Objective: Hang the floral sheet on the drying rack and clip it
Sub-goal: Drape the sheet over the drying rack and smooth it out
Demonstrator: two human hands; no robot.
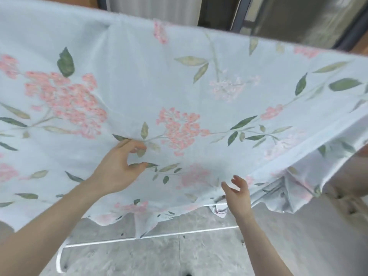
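I see the floral sheet (199, 86) draped over the drying rack (151, 238); my left grip (119, 166) and right grip (238, 191) both wide, touching it.

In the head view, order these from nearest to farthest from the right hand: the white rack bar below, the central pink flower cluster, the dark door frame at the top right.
From the right hand:
1. White rack bar, just below.
2. Central pink flower cluster, above left.
3. Dark door frame, far top right.
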